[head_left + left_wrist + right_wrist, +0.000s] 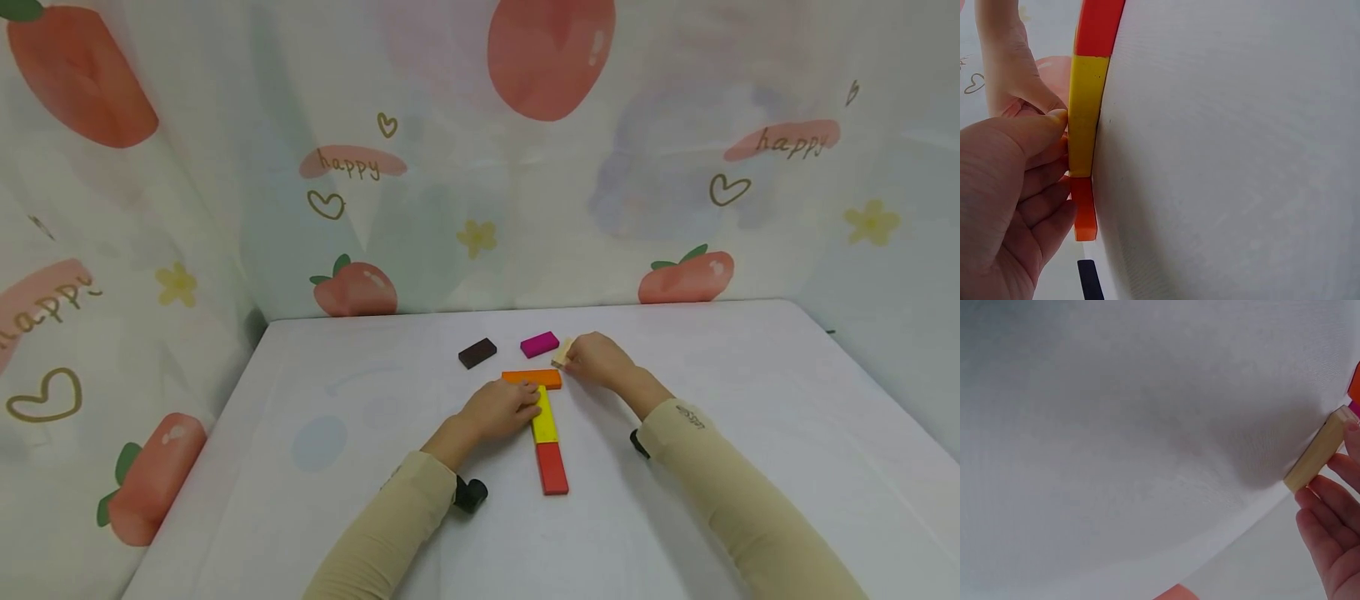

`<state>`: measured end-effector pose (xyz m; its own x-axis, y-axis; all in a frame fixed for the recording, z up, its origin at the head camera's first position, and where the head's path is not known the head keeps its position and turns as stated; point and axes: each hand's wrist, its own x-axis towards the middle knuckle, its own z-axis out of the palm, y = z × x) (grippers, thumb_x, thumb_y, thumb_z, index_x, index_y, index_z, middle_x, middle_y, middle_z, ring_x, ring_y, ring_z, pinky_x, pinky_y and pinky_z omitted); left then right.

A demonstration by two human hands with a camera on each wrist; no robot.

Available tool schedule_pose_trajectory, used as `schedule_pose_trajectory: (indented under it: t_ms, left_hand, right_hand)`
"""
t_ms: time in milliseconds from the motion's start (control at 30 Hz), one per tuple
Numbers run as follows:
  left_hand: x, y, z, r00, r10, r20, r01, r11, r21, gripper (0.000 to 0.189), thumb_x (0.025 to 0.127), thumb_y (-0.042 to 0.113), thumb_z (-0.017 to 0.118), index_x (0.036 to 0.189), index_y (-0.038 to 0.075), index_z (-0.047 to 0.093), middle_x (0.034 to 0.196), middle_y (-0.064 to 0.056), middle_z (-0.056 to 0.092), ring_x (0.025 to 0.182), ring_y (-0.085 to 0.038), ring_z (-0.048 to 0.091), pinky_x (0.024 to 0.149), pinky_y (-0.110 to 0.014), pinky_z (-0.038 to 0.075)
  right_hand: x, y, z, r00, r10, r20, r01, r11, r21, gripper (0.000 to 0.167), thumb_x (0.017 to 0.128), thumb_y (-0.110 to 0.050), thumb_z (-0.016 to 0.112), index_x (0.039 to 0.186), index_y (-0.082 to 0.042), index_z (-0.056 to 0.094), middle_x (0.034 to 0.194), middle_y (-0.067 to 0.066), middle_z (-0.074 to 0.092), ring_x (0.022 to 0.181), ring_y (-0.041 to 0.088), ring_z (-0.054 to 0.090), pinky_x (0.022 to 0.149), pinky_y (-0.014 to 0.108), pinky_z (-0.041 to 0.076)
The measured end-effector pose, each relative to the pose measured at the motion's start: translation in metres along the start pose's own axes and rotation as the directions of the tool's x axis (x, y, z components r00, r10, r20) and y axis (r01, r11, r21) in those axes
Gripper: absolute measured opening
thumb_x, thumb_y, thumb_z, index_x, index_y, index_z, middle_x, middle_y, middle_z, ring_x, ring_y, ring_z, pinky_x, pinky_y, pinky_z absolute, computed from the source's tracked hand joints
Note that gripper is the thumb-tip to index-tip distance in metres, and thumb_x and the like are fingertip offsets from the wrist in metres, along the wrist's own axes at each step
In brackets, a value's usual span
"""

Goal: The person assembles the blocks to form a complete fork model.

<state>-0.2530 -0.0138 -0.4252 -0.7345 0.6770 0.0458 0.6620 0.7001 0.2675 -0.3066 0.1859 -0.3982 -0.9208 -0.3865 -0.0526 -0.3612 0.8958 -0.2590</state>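
Observation:
A row of flat blocks lies on the white table, shaped like a T. An orange block [550, 380] crosses the top, with a yellow block [546, 423] below it and a red block [552, 469] nearest the person. My left hand [497, 408] rests its fingertips on the yellow and orange blocks where they meet; in the left wrist view its thumb touches the yellow block's side [1084, 119]. Right of the orange block, my right hand [602, 361] pinches a plain wooden block [1319, 452] between thumb and fingers, low over the table and set at a slant.
Behind the T lie a dark brown block [477, 353] and a magenta block [539, 344], the latter close to the right hand. A patterned cloth [525, 183] hangs behind the white table [300, 517] and along its left side.

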Motion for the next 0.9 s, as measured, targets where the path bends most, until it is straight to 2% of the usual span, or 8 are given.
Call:
schedule_pose_trajectory:
  t_ms: [200,300,600,800,900]
  left_hand:
    - [0.0,0.0,-0.002,1.0,-0.019,0.0,0.019,1.0,-0.007,0.036,0.094,0.027,0.054,0.125,0.011,0.057,0.125,-0.001,0.056,0.118,-0.009,0.048,0.097,-0.025,0.038]
    - [0.0,0.0,-0.002,1.0,-0.02,0.001,0.02,1.0,-0.009,0.036,0.094,0.027,0.054,0.126,0.01,0.057,0.125,-0.001,0.055,0.118,-0.009,0.047,0.098,-0.026,0.037]
    - [0.0,-0.002,-0.001,1.0,-0.013,-0.001,0.013,1.0,0.003,0.036,0.094,0.028,0.054,0.125,0.011,0.057,0.125,-0.001,0.055,0.118,-0.009,0.047,0.098,-0.026,0.037]
    - [0.0,-0.002,0.002,1.0,0.005,-0.01,-0.005,1.0,0.006,0.035,0.094,0.027,0.054,0.124,0.01,0.058,0.124,-0.002,0.056,0.117,-0.01,0.049,0.096,-0.025,0.038]
    - [-0.001,-0.001,0.001,1.0,0.006,-0.013,-0.006,1.0,0.008,0.035,0.094,0.027,0.054,0.124,0.01,0.058,0.124,-0.002,0.056,0.117,-0.01,0.049,0.096,-0.025,0.039]
  right_hand:
    - [0.003,-0.002,-0.002,0.999,-0.032,0.003,0.032,0.999,-0.02,0.021,0.084,-0.01,0.065,0.098,0.006,0.068,0.095,0.016,0.065,0.086,0.029,0.057,0.086,0.043,0.046]
    - [0.005,-0.002,-0.004,0.999,-0.034,0.017,0.035,0.999,-0.022,0.02,0.084,-0.01,0.065,0.098,0.005,0.068,0.095,0.016,0.065,0.086,0.029,0.057,0.086,0.043,0.046]
    - [0.011,-0.003,-0.007,0.997,-0.015,0.079,0.015,1.0,-0.004,0.011,0.084,-0.009,0.065,0.087,0.001,0.069,0.078,0.006,0.06,0.073,0.021,0.05,0.072,0.034,0.046]
    - [0.009,-0.004,-0.005,0.997,-0.064,0.053,0.065,0.998,-0.007,0.013,0.083,-0.008,0.066,0.091,0.003,0.068,0.088,0.01,0.063,0.083,0.026,0.055,0.083,0.041,0.047]
    - [0.008,-0.005,-0.006,0.996,-0.078,0.045,0.079,0.997,-0.018,0.014,0.082,-0.009,0.068,0.09,0.003,0.068,0.087,0.011,0.063,0.084,0.027,0.056,0.084,0.041,0.046]
